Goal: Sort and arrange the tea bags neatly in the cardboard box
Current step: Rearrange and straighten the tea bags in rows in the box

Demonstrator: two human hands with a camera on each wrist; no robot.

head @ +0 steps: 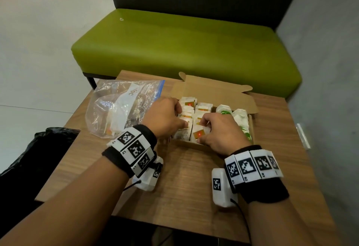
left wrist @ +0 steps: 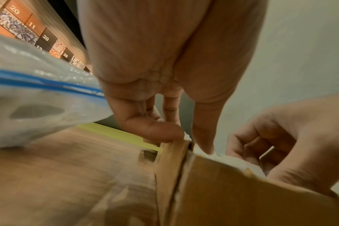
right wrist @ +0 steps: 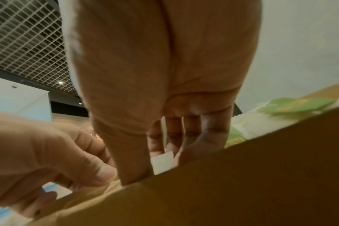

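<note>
Since the tea bags [head: 191,118] are light, soft paper sachets, they look easy to crumple and are best pinched at the top edges. They stand packed in rows in the left part of the cardboard box [head: 194,144], green packets [head: 243,129] on the right. Left hand [head: 165,118] has curled fingers in the left row; right hand [head: 219,132] pinches a red-label sachet at the near wall. Room is tight: box walls close, open lid flap far, plastic zip bag [head: 118,107] just left.
</note>
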